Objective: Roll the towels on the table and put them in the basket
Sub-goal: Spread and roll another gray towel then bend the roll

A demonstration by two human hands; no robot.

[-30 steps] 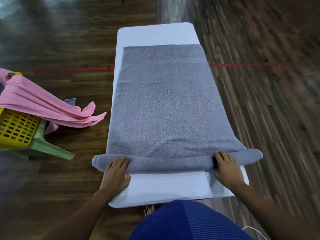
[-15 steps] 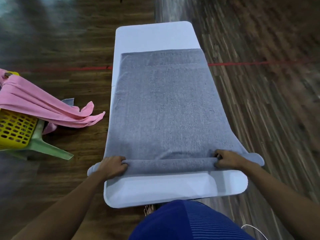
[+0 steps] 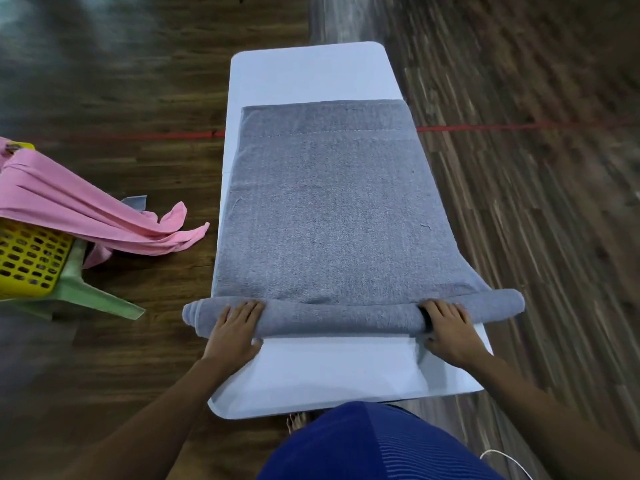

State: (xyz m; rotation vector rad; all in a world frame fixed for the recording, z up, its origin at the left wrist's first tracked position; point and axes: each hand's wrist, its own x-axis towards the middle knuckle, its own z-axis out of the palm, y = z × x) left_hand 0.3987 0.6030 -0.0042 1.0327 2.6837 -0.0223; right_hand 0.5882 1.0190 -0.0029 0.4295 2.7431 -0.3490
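Observation:
A grey towel (image 3: 332,216) lies spread along the white table (image 3: 308,74), with its near end wound into a thick roll across the table's width. My left hand (image 3: 235,329) lies flat on the roll near its left end, fingers spread over the cloth. My right hand (image 3: 446,327) presses on the roll near its right end, fingers forward. Both ends of the roll stick out past the table's sides. A yellow basket (image 3: 26,258) stands at the far left with a pink towel (image 3: 86,216) draped over its rim.
The basket rests on a green plastic stool (image 3: 90,292) on the dark wooden floor. A red line (image 3: 519,125) crosses the floor behind the table. My blue-clad leg and a bare foot (image 3: 298,422) show at the table's near edge.
The roll has grown thicker and moved a little farther up the towel. My hands went from curled over the roll to flat on top of it, and the far edge of the towel slid nearer.

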